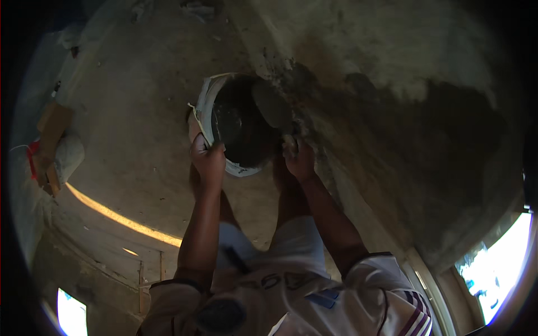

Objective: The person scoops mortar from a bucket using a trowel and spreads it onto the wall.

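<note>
In front of me is a white bucket (205, 109) with a dark, wet-looking grey mix (232, 120) inside. My left hand (208, 159) is closed on the near left side of its rim, where a pale cord-like handle (196, 120) hangs. At the right side of the rim, my right hand (301, 159) is closed round a short tan grip. From there a flat grey blade (272, 105), apparently a trowel's, reaches over the mix. Dim light hides where the blade joins the grip.
A rough wall (409, 162) with dark damp patches rises close on the right. Cardboard (55, 126) and a pale bag (68, 157) lie at the far left. A strip of sunlight (120, 219) crosses the concrete floor (140, 117). Bright openings show at both lower corners.
</note>
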### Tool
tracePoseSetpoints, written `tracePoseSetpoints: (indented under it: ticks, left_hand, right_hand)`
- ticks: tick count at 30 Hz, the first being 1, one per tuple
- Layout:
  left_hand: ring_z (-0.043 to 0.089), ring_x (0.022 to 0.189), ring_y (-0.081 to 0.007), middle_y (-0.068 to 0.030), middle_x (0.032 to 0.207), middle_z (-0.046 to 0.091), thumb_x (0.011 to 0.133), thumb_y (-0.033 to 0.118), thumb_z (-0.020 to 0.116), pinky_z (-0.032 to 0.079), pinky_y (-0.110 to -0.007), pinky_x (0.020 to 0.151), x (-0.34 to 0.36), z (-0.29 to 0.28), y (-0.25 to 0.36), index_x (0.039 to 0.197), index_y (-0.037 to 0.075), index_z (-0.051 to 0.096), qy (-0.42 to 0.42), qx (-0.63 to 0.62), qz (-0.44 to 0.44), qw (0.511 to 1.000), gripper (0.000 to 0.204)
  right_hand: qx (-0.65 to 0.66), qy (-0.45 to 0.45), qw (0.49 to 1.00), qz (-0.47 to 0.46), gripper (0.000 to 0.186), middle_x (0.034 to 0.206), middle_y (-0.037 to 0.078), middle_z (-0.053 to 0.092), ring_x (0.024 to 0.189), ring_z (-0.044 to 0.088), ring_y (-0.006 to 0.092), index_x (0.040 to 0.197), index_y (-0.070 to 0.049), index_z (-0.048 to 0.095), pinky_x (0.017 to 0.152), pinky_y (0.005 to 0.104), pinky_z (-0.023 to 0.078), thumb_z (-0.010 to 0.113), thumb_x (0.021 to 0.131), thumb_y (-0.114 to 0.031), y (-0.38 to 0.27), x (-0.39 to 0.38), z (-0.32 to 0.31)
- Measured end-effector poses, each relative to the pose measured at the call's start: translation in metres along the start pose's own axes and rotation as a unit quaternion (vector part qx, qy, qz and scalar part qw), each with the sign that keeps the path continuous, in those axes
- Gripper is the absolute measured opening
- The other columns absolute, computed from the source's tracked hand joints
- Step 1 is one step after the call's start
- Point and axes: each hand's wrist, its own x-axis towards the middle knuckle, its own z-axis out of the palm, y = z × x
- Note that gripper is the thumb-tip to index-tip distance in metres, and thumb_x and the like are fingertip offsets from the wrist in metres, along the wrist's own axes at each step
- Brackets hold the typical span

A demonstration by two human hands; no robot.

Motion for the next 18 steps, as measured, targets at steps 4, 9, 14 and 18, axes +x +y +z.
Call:
tracePoseSetpoints:
  ticks: [4,9,14,18]
  left_hand:
    - [0.048,0.06,-0.0079,-0.0015,0.064,0.056,0.065,0.002,0.054,0.041,-0.026,0.056,-0.072,-0.021,0.02,0.077,-0.003,0.058,-0.038,0.021,-0.11,0.993,0.013]
    - [0.051,0.062,-0.0073,-0.0008,0.069,0.058,0.066,0.002,0.054,0.042,-0.025,0.057,-0.078,-0.014,0.035,0.081,-0.003,0.06,-0.01,0.064,-0.118,0.991,0.017]
    - [0.053,0.065,-0.0079,-0.0007,0.074,0.06,0.068,0.001,0.052,0.043,-0.024,0.059,-0.066,-0.035,0.001,0.084,-0.002,0.061,-0.015,0.062,-0.084,0.994,0.018]
    - [0.054,0.067,-0.0096,-0.0012,0.077,0.061,0.068,0.001,0.051,0.044,-0.025,0.062,-0.064,-0.03,-0.006,0.084,-0.002,0.061,-0.022,0.078,-0.064,0.995,0.019]
  right_hand:
    - [-0.028,0.025,0.999,0.027,0.034,0.091,0.023,0.063,0.085,0.061,0.0428,0.105,-0.003,0.057,0.071,0.0458,0.05,0.067,0.08,-0.022,-0.005,-0.069,-0.052]
    - [-0.023,0.05,0.995,0.084,0.023,0.083,0.015,0.061,0.071,0.059,0.0247,0.102,0.0,0.057,0.065,0.0385,0.047,0.062,0.088,-0.017,-0.019,-0.054,-0.091]
    - [-0.023,0.117,0.992,0.05,0.025,0.082,0.011,0.06,0.069,0.056,0.0205,0.106,-0.001,0.057,0.062,0.0388,0.045,0.061,0.091,-0.019,0.005,-0.053,-0.096]
    - [0.0,0.091,0.987,0.136,0.022,0.076,0.008,0.058,0.064,0.053,0.0147,0.105,-0.001,0.058,0.058,0.0349,0.042,0.059,0.092,-0.018,0.022,-0.046,-0.105]
